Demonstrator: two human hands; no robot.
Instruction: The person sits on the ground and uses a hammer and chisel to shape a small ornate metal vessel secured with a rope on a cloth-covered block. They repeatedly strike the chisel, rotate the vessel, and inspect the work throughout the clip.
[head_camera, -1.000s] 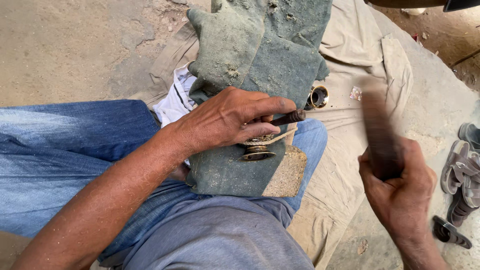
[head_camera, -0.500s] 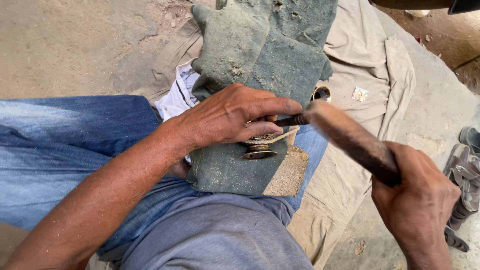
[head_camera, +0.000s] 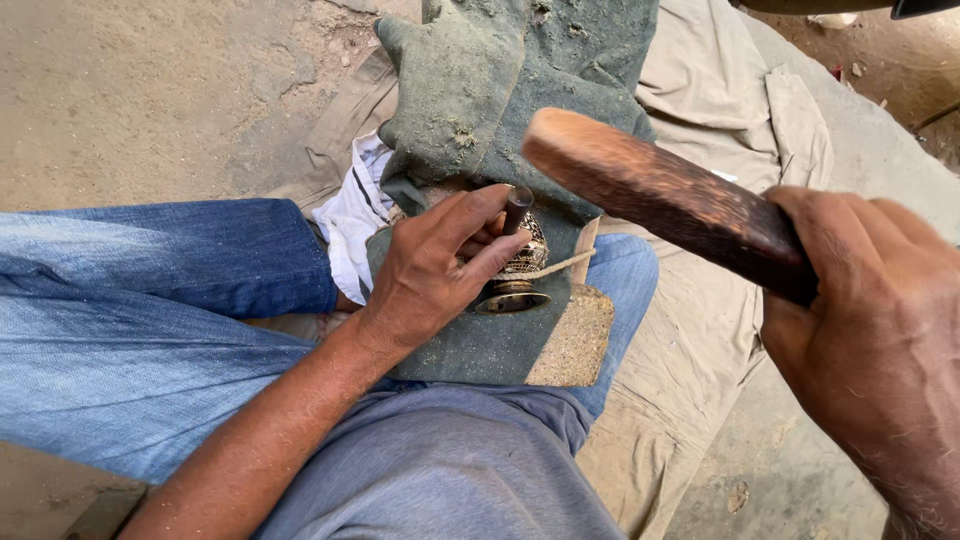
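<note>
left hand (head_camera: 435, 275): grip closed on dark metal punch (head_camera: 516, 210), tip steadied on patterned brass vessel (head_camera: 520, 268), frame centre on green cloth (head_camera: 480, 90) cushioning the lap | right hand (head_camera: 880, 330): grip clenched around brown wooden mallet (head_camera: 660, 195), raised over the punch

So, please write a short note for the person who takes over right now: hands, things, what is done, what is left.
Left hand: pins a small patterned metal pot on the green cloth over the lap and holds a dark punch against it.
Right hand: grips a wooden mallet, raised above the punch, apart from it.
Done: the pot shows a pattern; how much is hidden.
Left: cannot tell.
</note>
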